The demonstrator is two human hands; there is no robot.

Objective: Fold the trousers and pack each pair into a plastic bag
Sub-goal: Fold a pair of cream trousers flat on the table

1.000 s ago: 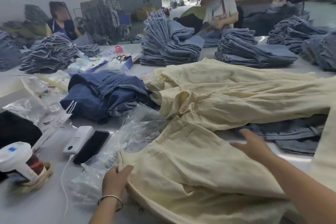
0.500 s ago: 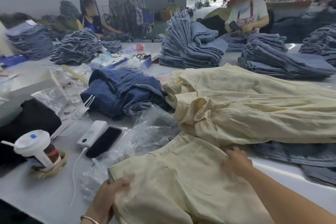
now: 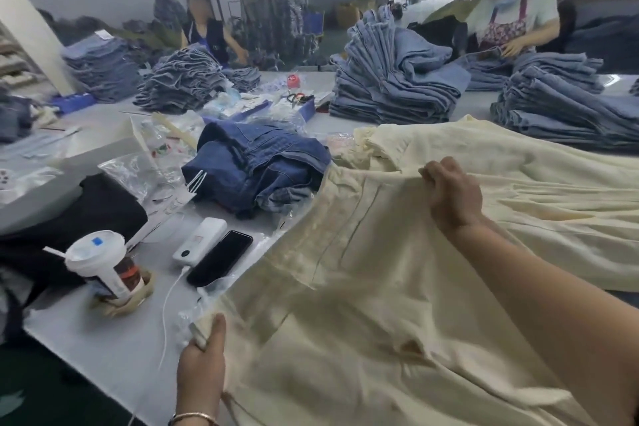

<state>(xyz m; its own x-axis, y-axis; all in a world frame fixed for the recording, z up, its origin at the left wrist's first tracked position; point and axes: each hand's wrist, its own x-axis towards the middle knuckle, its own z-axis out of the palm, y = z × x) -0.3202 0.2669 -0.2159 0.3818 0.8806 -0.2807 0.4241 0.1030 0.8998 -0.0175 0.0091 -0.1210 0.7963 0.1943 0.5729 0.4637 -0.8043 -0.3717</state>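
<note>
A pair of cream trousers (image 3: 345,287) is lifted off the grey table, its waistband stretched between my hands. My left hand (image 3: 202,367) pinches the near corner of the waistband at the table's front edge. My right hand (image 3: 453,194) grips the far corner, raised above the pile. More cream trousers (image 3: 536,190) lie spread behind and to the right. A clear plastic bag (image 3: 273,228) lies mostly hidden under the lifted cloth.
A dark blue pair of jeans (image 3: 256,166) lies crumpled left of centre. A phone (image 3: 221,258), a white power bank (image 3: 200,240) with its cable, and a lidded cup (image 3: 103,264) sit at the front left. Stacks of folded jeans (image 3: 390,79) and two seated people fill the far side.
Both hands have closed on the waistband and lifted the cream trousers off the table. The right hand rose up and away; the cloth now covers the plastic bag.
</note>
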